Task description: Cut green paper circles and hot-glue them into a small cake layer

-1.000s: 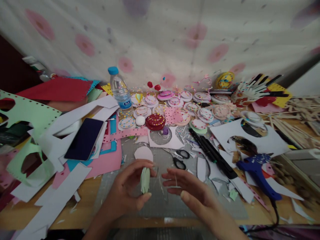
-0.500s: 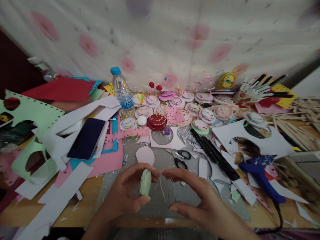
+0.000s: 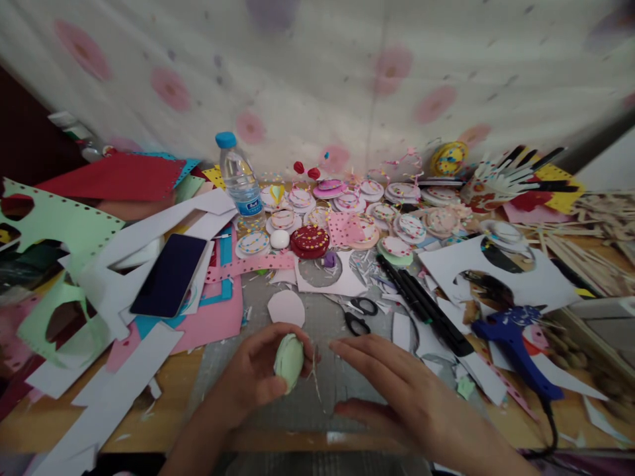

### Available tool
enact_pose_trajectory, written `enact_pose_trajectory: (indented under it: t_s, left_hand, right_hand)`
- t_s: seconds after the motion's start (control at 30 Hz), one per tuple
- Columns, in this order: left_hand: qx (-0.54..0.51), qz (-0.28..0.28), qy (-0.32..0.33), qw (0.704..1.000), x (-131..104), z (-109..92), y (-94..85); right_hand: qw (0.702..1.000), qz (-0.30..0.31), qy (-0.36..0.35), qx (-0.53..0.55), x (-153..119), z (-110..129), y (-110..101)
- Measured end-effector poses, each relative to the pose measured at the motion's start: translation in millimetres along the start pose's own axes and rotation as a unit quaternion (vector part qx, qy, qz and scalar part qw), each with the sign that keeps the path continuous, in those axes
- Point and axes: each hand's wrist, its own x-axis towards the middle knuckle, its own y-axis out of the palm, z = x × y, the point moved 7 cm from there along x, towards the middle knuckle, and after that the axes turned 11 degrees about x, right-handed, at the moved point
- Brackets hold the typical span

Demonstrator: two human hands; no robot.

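Note:
My left hand [image 3: 248, 373] is closed round a small pale green disc [image 3: 289, 360] that looks like stacked paper, its flat face turned partly toward me. A thin clear strand [image 3: 315, 383] trails down beside the fingertips of that hand; whether it is thread or glue I cannot tell. To the right of the strand, my right hand [image 3: 397, 390] has its fingers stretched out and the thumb apart, with nothing visible in it. Both hands are above the grey cutting mat [image 3: 218, 370]. Just beyond my left hand lies a white paper disc [image 3: 286, 309].
Black-handled scissors [image 3: 358, 315] and black pens [image 3: 421, 304] lie beyond my right hand. At the right is a blue glue gun [image 3: 520, 350] with its cord. A water bottle [image 3: 241, 178], a phone [image 3: 169, 276], decorated paper discs [image 3: 310, 242] and paper scraps [image 3: 119, 390] surround the mat.
My right hand's fingers have straightened and moved off the strand, which now hangs by my left hand. The green disc has turned to show more of its flat face.

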Motion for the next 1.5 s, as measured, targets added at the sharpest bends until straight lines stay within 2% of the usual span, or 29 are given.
enact_pose_trajectory:
  t_s: [0.1, 0.2, 0.3, 0.37, 0.5, 0.63, 0.77, 0.87, 1.0, 1.13, 1.33, 1.5]
  left_hand:
    - [-0.049, -0.011, -0.038, 0.998, 1, 9, 1.2]
    - [-0.097, -0.037, -0.069, 0.992, 1, 17, 1.9]
    - [-0.112, -0.054, -0.094, 0.988, 2, 25, 2.3]
    - [-0.091, -0.065, -0.089, 0.99, 2, 28, 0.9]
    - [-0.006, -0.079, -0.048, 0.996, 3, 22, -0.6]
    - [0.048, -0.078, -0.01, 0.996, 2, 12, 2.7]
    - [0.117, -0.067, 0.01, 0.991, -2, 7, 6.1]
    - [0.148, -0.055, 0.005, 0.987, -5, 8, 8.2]
    - [0.132, -0.061, -0.016, 0.989, -8, 9, 7.6]
    - [0.1, -0.059, -0.032, 0.993, -7, 9, 9.4]
    - [0.022, -0.042, -0.062, 0.997, -10, 4, 21.4]
    - [0.033, -0.056, -0.09, 0.994, -16, 3, 26.3]
  right_hand:
    - [0.999, -0.012, -0.021, -0.026, 1, 1, -2]
    - [0.999, -0.012, -0.014, -0.028, 0, -4, 1]
    - [1.0, -0.002, 0.026, 0.011, -2, -12, 7]
    - [0.993, -0.001, 0.082, 0.08, -4, -19, 11]
    - [0.953, -0.029, 0.187, 0.238, -11, -30, 20]
    - [0.915, -0.058, 0.213, 0.338, -18, -32, 24]
    - [0.932, -0.075, 0.212, 0.283, -18, -30, 16]
    - [0.952, -0.051, 0.18, 0.243, -8, -21, 11]
    - [0.965, -0.033, 0.133, 0.223, 3, -8, 4]
    - [0.977, -0.034, 0.104, 0.182, 3, -1, 1]
    - [0.98, -0.077, 0.104, 0.152, -2, 2, -2]
    - [0.976, -0.124, 0.122, 0.132, -7, 0, -2]
